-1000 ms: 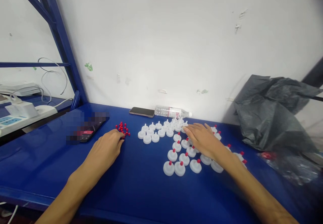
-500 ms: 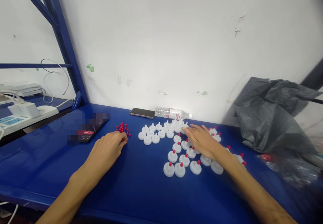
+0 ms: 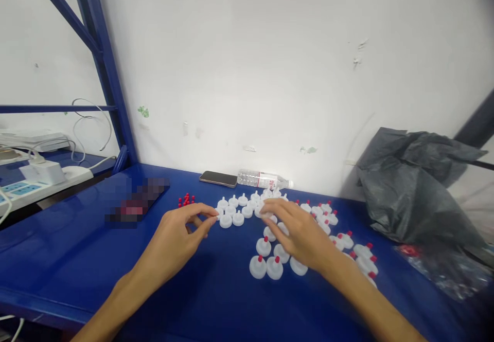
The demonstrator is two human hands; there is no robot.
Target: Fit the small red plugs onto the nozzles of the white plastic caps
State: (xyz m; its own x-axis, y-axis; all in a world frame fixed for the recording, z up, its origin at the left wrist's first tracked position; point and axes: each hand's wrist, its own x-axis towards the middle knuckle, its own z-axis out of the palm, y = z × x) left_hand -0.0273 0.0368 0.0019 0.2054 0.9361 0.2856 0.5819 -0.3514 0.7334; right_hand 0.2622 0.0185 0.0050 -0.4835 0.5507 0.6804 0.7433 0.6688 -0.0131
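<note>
My left hand point(image 3: 185, 234) is raised over the table, thumb and fingertips pinched beside the nearest white nozzle caps. Whatever lies in that pinch is too small to make out. Opposite it, the fingers of my right hand point(image 3: 299, 229) are curled together at what appears to be a white nozzle cap point(image 3: 264, 211), partly hidden by the fingertips. Plain white nozzle caps point(image 3: 238, 218) stand grouped between the hands. Around and below my right hand are several caps with red tips point(image 3: 275, 268). Behind my left hand lies a small pile of loose red tips point(image 3: 187, 199).
A phone point(image 3: 218, 179) and a clear plastic bottle point(image 3: 264, 179) lie along the wall. On the left is a blurred dark device point(image 3: 152, 190), with a power strip point(image 3: 73, 177) beyond. A grey plastic bag point(image 3: 409, 182) and a clear bag point(image 3: 443, 272) are at right.
My left hand has moved right, from the red tips to beside the white caps. My right hand has drawn left and nearer from the back caps, its fingers now curled.
</note>
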